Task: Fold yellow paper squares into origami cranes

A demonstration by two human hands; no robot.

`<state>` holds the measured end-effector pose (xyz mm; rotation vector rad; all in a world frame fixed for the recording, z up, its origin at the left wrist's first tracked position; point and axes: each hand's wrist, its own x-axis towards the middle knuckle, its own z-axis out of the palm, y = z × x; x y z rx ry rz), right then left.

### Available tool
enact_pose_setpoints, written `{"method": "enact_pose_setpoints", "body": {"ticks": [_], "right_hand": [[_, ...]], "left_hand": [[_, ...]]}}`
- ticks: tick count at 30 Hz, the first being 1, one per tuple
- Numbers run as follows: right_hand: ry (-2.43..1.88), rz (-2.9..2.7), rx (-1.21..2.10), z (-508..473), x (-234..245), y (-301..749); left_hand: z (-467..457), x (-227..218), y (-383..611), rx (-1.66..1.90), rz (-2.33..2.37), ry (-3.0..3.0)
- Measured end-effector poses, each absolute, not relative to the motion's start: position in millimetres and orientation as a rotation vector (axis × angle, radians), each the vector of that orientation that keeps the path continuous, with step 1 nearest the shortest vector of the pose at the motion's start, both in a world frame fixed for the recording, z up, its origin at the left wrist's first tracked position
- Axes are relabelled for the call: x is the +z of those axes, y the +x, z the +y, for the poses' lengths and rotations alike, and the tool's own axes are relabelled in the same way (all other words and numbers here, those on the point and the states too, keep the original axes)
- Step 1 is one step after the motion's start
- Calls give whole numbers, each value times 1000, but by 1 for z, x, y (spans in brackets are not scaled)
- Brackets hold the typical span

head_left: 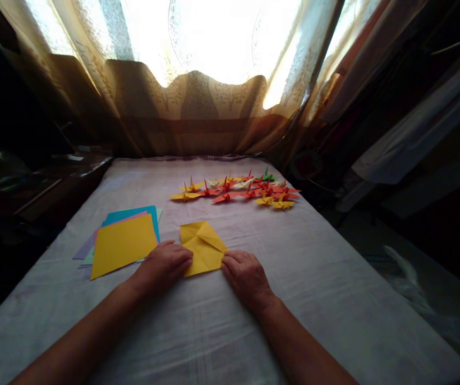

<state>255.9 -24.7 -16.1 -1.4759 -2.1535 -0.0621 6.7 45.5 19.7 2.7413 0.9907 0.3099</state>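
Observation:
A yellow sheet of origami paper [204, 254], partly folded and creased, lies on the cloth-covered table between my hands. My left hand [166, 263] grips its left edge with the fingers pressed together. At the right edge, my right hand [248, 275] pinches the paper near its corner. The thumbs are mostly hidden from view. Just left of my left hand rests a fanned stack of square coloured paper [124, 243], a yellow sheet on top and blue, pink, green and purple edges showing beneath.
Several folded paper cranes [250, 193] in red, yellow, white and green stand grouped at the back right of the table [318, 299]. Behind hangs a patterned curtain [198, 107] lit by a window. A white cloth [418, 123] hangs at the right; dark clutter lies left.

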Motion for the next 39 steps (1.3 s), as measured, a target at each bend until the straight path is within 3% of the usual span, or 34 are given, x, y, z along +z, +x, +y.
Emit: {"method": "enact_pose_setpoints", "body": {"ticks": [4, 14, 27, 34, 39], "right_hand": [[-1483, -2124, 23, -27, -12, 256], [-1457, -2148, -97, -20, -16, 258], [-1511, -2107, -180, -18, -24, 256], [-1540, -2158, 2, -25, -12, 257], [-1569, -2145, 110, -27, -7, 256]], "left_hand": [[60, 16, 9, 353, 1095, 2585], [60, 17, -13, 191, 821, 2690], [50, 0, 2, 330, 829, 2847], [59, -4, 5, 255, 814, 2701], [56, -3, 2, 465, 858, 2611]]}}
